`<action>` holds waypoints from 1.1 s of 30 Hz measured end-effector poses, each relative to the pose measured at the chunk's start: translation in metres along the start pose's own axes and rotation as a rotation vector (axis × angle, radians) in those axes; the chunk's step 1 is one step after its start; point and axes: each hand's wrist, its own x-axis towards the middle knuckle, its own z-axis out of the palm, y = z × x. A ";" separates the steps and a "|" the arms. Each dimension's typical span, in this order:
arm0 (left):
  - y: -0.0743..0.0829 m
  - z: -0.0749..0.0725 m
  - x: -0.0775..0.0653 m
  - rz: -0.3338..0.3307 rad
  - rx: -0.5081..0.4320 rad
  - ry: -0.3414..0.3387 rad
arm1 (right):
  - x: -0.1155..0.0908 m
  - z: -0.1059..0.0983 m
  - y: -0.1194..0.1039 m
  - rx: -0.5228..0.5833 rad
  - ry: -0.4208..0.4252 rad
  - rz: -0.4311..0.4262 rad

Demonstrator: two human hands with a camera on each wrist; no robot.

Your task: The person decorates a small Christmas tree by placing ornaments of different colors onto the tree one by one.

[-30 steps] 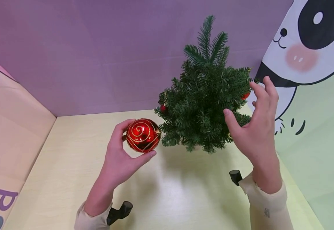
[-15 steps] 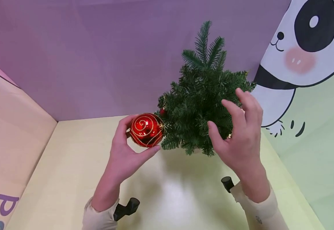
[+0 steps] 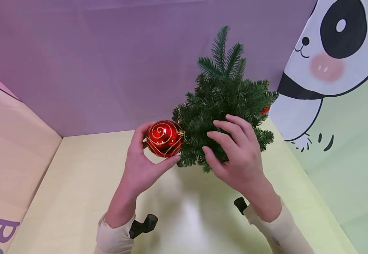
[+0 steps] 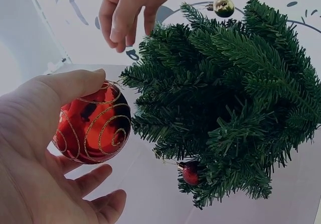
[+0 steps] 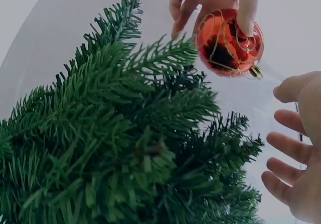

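My left hand (image 3: 144,165) holds a large shiny red Christmas bauble (image 3: 165,138) between thumb and fingers, gold swirls on its surface. The bauble's gold cap (image 5: 256,72) points right, toward the small artificial Christmas tree (image 3: 215,95). In the head view the bauble overlaps the tree's left branches. My right hand (image 3: 236,151) hovers before the tree's lower front, fingers spread and slightly bent, holding nothing. In the left wrist view that hand hangs beyond the bauble, apart from it. A small red glitter bauble (image 4: 190,174) and a small gold bauble (image 4: 223,7) hang on the tree.
Another red ornament (image 3: 265,110) shows at the tree's right side. The pale wooden tabletop (image 3: 82,183) meets a purple backdrop (image 3: 108,70) behind. A panel with a panda drawing (image 3: 336,88) stands at the right, and a pinkish panel (image 3: 9,148) at the left.
My right hand has moved left, from the tree's right side to its lower front, toward the bauble. My left hand has shifted slightly right and up with the bauble.
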 end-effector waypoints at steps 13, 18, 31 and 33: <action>-0.001 0.003 0.004 0.012 -0.040 -0.048 | -0.003 0.014 0.008 -0.053 -0.134 -0.073; -0.002 0.003 0.004 0.018 -0.058 -0.074 | -0.003 0.018 0.010 -0.073 -0.137 -0.087; 0.000 0.003 0.002 0.008 -0.092 -0.100 | -0.002 0.025 0.007 -0.073 -0.076 -0.130; -0.001 0.003 0.002 0.009 -0.098 -0.105 | -0.001 0.026 0.007 -0.075 -0.073 -0.132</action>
